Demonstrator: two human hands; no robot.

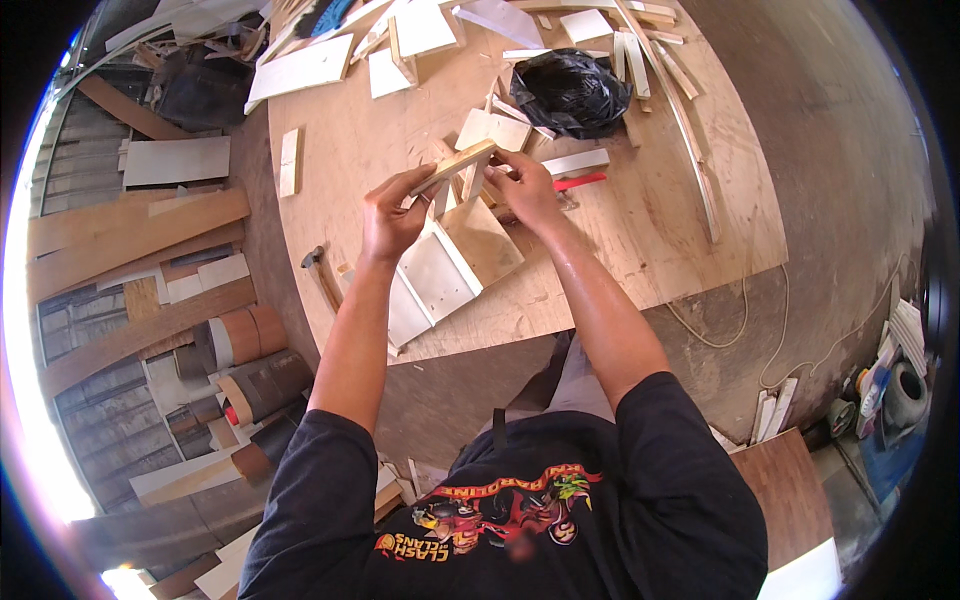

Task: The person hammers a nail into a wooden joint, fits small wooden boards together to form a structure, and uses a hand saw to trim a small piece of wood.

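Both hands hold a short wooden strip (456, 165) with a pale raw edge, raised at a slant over the worktable. My left hand (392, 212) grips its nearer left end, fingers wrapped round it. At the farther right end, my right hand (522, 188) pinches the strip between thumb and fingers. Just below lies a white panel piece (440, 275) with a raised divider and a bare wood side, close to the table's front edge. Whether the strip touches this piece I cannot tell. A hammer (315, 258) rests left of my left forearm. Right of my right hand is a red-handled tool (580, 182).
The plywood worktable (650, 250) carries a black plastic bag (570, 92), white board offcuts (300, 72) and long wooden strips (668, 90) toward its far side. Planks (140, 240) and rolls (245, 335) lie on the left floor. A cord (715, 342) trails at right.
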